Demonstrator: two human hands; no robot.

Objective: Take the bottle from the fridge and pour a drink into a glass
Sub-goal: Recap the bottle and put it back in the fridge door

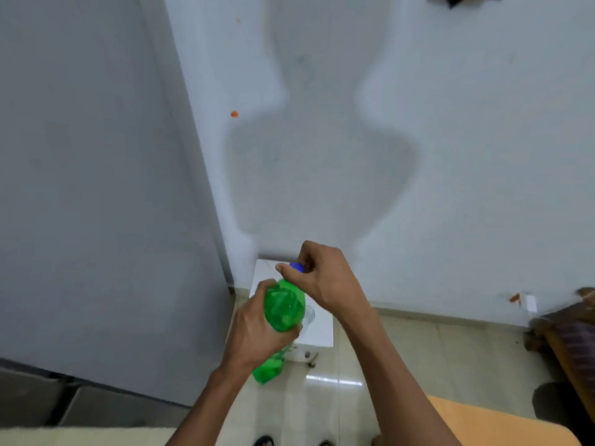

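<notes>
I hold a green plastic bottle (284, 309) in front of me, tilted with its neck pointing away and up. My left hand (257, 329) is wrapped around its middle. My right hand (322, 278) pinches the blue cap (297, 267) at the top with thumb and fingers. Just behind the bottle a clear glass (309, 313) stands on a small white table (322, 333); most of the glass is hidden by the bottle.
The grey fridge (96, 188) fills the left side, its door closed. A pale wall (418, 123) rises behind the small table. Dark wooden furniture (570, 342) stands at the right, and an orange surface (499, 423) lies at lower right. Glossy tiled floor (418, 349) lies below.
</notes>
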